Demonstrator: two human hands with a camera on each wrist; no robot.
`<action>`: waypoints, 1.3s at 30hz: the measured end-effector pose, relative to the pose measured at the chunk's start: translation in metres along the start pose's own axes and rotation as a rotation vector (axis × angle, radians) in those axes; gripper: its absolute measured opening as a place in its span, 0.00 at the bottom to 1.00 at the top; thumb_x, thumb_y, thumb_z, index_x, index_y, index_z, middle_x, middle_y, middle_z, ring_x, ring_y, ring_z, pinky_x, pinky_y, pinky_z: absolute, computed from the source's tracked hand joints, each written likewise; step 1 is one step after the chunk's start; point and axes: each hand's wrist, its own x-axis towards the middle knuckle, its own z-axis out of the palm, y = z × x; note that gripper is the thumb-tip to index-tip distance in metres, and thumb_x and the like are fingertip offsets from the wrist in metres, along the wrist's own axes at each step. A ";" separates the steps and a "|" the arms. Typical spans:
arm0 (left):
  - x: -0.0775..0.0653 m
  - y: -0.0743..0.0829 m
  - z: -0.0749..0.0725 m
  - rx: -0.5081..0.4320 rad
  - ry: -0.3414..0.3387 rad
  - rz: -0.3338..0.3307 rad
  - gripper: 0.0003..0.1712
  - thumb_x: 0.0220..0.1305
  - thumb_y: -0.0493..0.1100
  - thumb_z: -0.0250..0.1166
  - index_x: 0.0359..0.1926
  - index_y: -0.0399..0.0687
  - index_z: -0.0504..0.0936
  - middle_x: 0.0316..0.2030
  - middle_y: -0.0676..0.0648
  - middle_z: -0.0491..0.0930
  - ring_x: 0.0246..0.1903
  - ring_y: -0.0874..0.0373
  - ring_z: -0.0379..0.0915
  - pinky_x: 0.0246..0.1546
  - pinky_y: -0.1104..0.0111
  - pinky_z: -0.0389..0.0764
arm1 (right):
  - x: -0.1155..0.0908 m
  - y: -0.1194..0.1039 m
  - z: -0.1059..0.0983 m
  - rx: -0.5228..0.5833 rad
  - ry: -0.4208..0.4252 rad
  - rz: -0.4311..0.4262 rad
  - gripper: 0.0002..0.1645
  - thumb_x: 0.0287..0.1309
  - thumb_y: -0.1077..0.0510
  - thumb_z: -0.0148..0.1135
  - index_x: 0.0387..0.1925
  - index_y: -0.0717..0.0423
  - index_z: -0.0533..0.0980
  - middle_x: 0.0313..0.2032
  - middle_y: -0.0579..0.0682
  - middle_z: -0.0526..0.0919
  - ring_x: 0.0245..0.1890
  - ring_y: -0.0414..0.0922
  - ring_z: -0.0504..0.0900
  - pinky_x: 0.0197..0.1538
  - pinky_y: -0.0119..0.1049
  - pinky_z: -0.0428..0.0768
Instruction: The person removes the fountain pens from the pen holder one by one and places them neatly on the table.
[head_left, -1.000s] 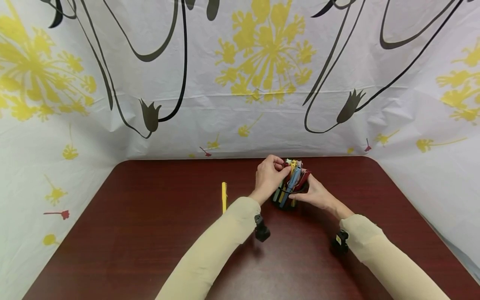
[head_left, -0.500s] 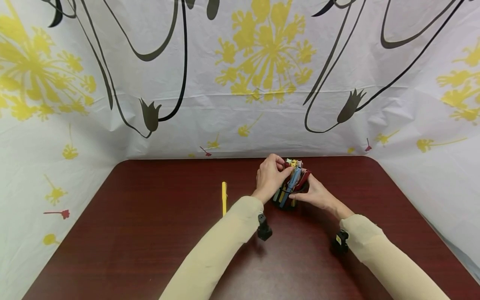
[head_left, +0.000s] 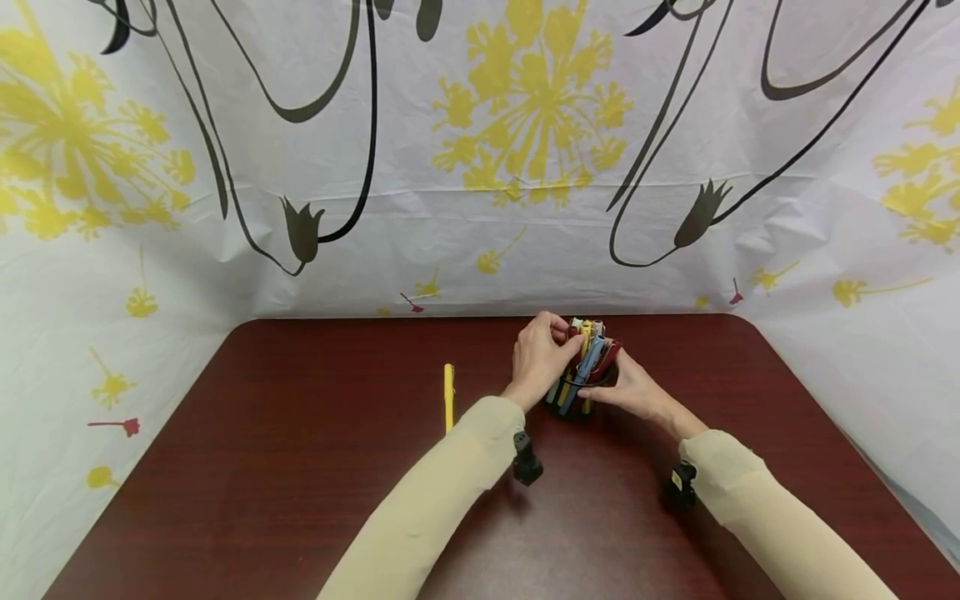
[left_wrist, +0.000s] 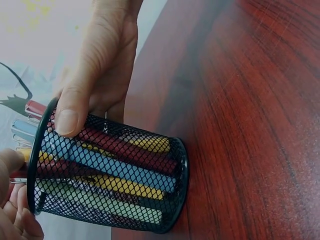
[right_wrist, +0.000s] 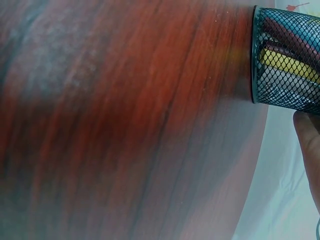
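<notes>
A black mesh pen holder (left_wrist: 172,220) full of pens stands near the table's back edge. My right hand (head_left: 637,387) grips its side, the thumb pressed on the mesh just below the rim. At the mouth of the holder, my left hand (head_left: 536,357) pinches the top of a dark red pen (left_wrist: 19,174) between thumb and fingers; the pen's lower part is inside the mesh. Around it lean a blue pen (head_left: 587,365), yellow pens and a pale green one. In the right wrist view, the holder's lower part (right_wrist: 287,62) and a fingertip (right_wrist: 305,132) show at the right edge.
A yellow pen (head_left: 448,392) lies on the dark red wooden table (head_left: 337,450), left of the holder, its near end hidden by my left sleeve (head_left: 442,492). A white cloth (head_left: 390,250) with printed flowers hangs behind the table.
Over the last second my left hand has shifted very slightly at the tops of the pens. The right hand and the holder have stayed in place.
</notes>
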 end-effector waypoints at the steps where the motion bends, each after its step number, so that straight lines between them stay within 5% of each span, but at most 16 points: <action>1: 0.000 0.000 0.000 -0.005 0.002 0.002 0.14 0.57 0.54 0.67 0.38 0.54 0.77 0.34 0.55 0.79 0.27 0.65 0.73 0.26 0.75 0.72 | 0.000 0.000 0.000 0.001 0.000 -0.001 0.47 0.49 0.58 0.72 0.66 0.57 0.55 0.57 0.60 0.71 0.46 0.33 0.76 0.47 0.27 0.76; 24: 0.000 -0.003 -0.011 -0.192 0.025 0.064 0.12 0.60 0.47 0.65 0.44 0.49 0.79 0.38 0.51 0.82 0.34 0.62 0.79 0.32 0.77 0.77 | 0.001 0.002 0.000 0.016 -0.001 0.009 0.46 0.49 0.57 0.72 0.65 0.55 0.56 0.57 0.58 0.71 0.49 0.34 0.75 0.48 0.25 0.75; 39: 0.007 -0.004 -0.027 -0.288 0.114 0.084 0.13 0.61 0.42 0.65 0.46 0.45 0.82 0.38 0.48 0.84 0.34 0.60 0.81 0.33 0.78 0.78 | 0.001 0.001 0.001 -0.063 0.045 0.019 0.46 0.46 0.55 0.74 0.64 0.55 0.58 0.55 0.56 0.73 0.50 0.37 0.73 0.49 0.22 0.72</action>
